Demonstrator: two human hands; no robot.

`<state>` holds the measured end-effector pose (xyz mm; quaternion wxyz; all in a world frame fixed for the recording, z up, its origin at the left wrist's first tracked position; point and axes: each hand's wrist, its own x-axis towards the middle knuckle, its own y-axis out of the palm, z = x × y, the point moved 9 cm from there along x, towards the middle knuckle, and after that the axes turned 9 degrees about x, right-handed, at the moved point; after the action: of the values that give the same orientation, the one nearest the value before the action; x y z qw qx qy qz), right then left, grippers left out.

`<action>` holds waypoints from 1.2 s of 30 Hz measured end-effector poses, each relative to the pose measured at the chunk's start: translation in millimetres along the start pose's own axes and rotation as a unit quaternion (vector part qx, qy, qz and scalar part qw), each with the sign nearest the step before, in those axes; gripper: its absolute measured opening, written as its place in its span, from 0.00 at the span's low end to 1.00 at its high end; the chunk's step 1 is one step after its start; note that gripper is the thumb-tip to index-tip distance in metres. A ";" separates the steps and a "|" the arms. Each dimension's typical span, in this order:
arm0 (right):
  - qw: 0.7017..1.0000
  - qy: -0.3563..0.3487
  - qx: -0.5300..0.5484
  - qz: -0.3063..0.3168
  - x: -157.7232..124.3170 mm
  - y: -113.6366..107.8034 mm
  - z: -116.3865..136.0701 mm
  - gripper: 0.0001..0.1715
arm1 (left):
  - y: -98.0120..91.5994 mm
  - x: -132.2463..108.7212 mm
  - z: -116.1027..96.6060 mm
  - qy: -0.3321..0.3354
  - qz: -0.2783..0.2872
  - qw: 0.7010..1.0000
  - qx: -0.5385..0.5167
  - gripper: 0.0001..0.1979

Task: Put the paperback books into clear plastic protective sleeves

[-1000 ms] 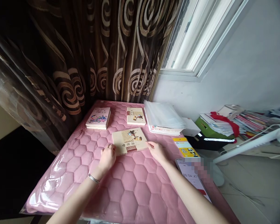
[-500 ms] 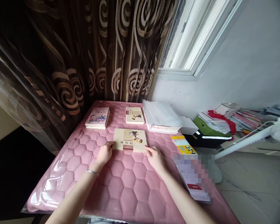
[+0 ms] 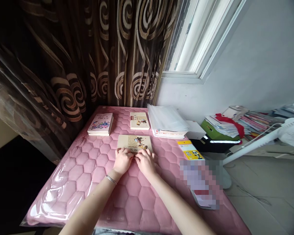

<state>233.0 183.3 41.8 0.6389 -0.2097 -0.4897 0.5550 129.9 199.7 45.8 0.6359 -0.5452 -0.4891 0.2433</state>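
pixelation blurs the phone point(image 3: 201, 186); left hand point(image 3: 122, 160) and right hand point(image 3: 145, 162) hide part of the book point(image 3: 134, 143).

A cream illustrated paperback point(image 3: 134, 142) lies flat, face up, its lower edge hidden beneath both hands' fingers point(image 3: 123, 152).

Left hand point(image 3: 122, 160) and right hand point(image 3: 145, 162) are shown bare; a thin silver bangle point(image 3: 111, 179) is worn above the left hand.

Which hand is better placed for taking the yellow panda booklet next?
Probably the right hand: it rests on the near edge of the book, closer to the booklet than the left hand.
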 end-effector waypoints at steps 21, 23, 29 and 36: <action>0.995 -0.012 0.056 -0.085 -27.5 -36.0 -89.3 0.10 | -7.8 -24.3 81.1 -0.003 -0.033 0.999 -0.025 0.09; 0.994 -0.020 0.067 -0.080 -26.4 -34.6 -88.2 0.11 | -5.7 -24.5 81.8 -0.012 -0.032 0.998 -0.051 0.10; 0.996 -0.019 0.072 -0.056 -23.8 -35.6 -85.5 0.12 | -3.3 -21.3 83.5 -0.030 -0.013 0.995 -0.100 0.11; 0.975 0.109 0.184 0.063 -11.9 -29.7 -114.3 0.12 | -13.6 -30.3 84.1 -0.109 0.002 0.990 -0.087 0.09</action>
<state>347.3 195.1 11.8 0.6799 -0.1776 -0.2924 0.6486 40.0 208.5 41.5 0.5282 -0.5698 -0.5739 0.2588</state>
